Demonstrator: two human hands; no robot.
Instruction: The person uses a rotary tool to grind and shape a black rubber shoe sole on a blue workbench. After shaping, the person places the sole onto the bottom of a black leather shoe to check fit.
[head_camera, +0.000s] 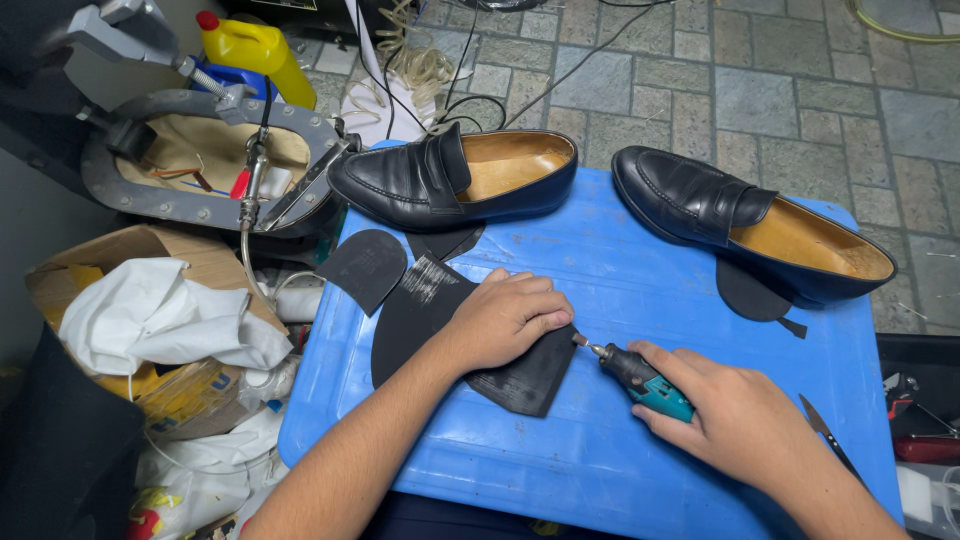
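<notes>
My left hand presses flat on a black rubber sole piece that lies on a blue plastic stool top. In my right hand I grip a small teal and black rotary tool. Its tip touches the right edge of the sole piece beside my left fingers. Two black leather loafers with tan insides stand at the far side of the blue surface, one on the left, one on the right. A black heel-shaped rubber piece lies near the left loafer.
A thin knife lies at the blue top's right edge. Another dark rubber piece pokes out under the right loafer. To the left stand a cardboard box with white cloth, a grey metal press and a yellow bottle. Cables cross the paved floor.
</notes>
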